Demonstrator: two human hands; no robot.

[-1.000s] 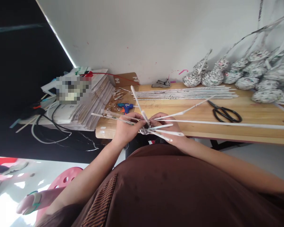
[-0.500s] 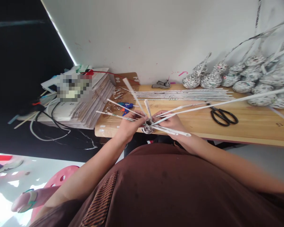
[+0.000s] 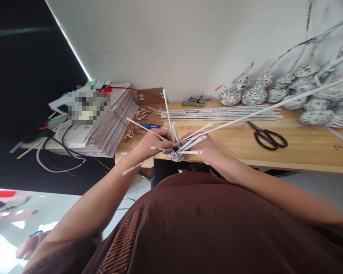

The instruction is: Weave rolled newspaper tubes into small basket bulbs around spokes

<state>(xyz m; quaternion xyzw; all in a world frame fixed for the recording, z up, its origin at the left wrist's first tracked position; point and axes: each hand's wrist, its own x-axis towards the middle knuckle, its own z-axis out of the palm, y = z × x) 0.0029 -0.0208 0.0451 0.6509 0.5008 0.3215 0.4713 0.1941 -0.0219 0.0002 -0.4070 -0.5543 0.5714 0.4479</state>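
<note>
Between my two hands, at the table's front edge, is a small woven newspaper piece (image 3: 177, 156) with a round opening on top. Several rolled paper sticks fan out from its rim, one of them a long paper stick (image 3: 245, 116) running far to the upper right. My left hand (image 3: 159, 141) is closed at the left of the rim, thumb and fingers pinching the woven piece among the sticks. My right hand (image 3: 201, 147) is closed at the right side, gripping around the base of the sticks there; its fingertips are partly hidden behind them.
Behind my hands lies a row of paper sticks (image 3: 219, 114). Black scissors (image 3: 268, 137) rest to the right. Finished woven gourd shapes (image 3: 254, 94) stand at the back right. A stack of paper (image 3: 114, 121), cables (image 3: 60, 160) and a blue glue gun (image 3: 151, 126) are at the left.
The woven piece has turned in my hands, so its sticks point in new directions, some now toward the lower left. The long stick has tilted higher. My left hand has shifted slightly left.
</note>
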